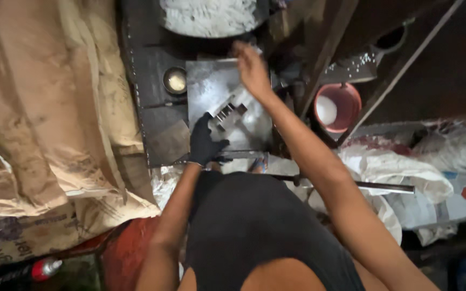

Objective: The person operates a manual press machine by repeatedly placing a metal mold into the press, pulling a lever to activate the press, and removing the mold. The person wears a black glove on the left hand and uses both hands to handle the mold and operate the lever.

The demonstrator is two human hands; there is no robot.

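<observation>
On the metal plate's [254, 126] near left corner, I am pressing my gloved left hand [205, 141], fingers curled against the small grey mould [230, 110] near its centre; I judge a firm brace is keeping it from sliding; my bare right hand [252, 67] is reaching past the far edge toward the pan of white pieces [208, 16], fingers loosely open, holding nothing I can make out; the little bowl [175, 81] is sitting left.

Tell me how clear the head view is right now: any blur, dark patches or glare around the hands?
Head view: dim overall, corners near black; right hand smeared by motion blur; gloved left hand sharper but almost lost against the dark surface; metal plate shows a pale sheen, not harsh glare; sacks at left are brightest; edges bend from wide-angle distortion.
</observation>
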